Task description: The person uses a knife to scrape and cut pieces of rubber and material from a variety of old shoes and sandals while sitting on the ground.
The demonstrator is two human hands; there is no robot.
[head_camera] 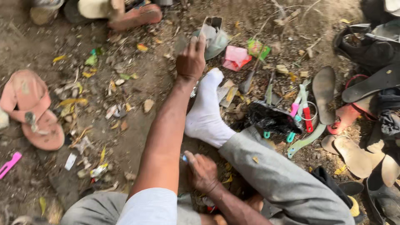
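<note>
Head view shows us our left hand (191,59) reaching far beyond the white-socked foot (207,110), fingers pinching the grey shoe piece (212,35) — long axis running away from us — while our right hand (203,171), loosely curled, rests near that foot's heel.

Colour inventory, as it is showing on the brown dirt ground (137,83):

- Sock (206,112): showing plain white.
- Trouser leg (279,175): appearing light grey, unpatterned.
- Sleeve (150,206): appearing pale blue-white.
- Sandals (33,110): showing faded pink-red.
- Plastic bag (271,118): appearing glossy black.
- Small tools (306,112): showing red, pink and teal handles.
- Wrapper (236,56): showing pink-red; the adjacent packet (258,48) is showing green.
- Scattered leaves (75,101): showing yellow.
- Plastic piece (10,163): showing bright magenta.
</note>
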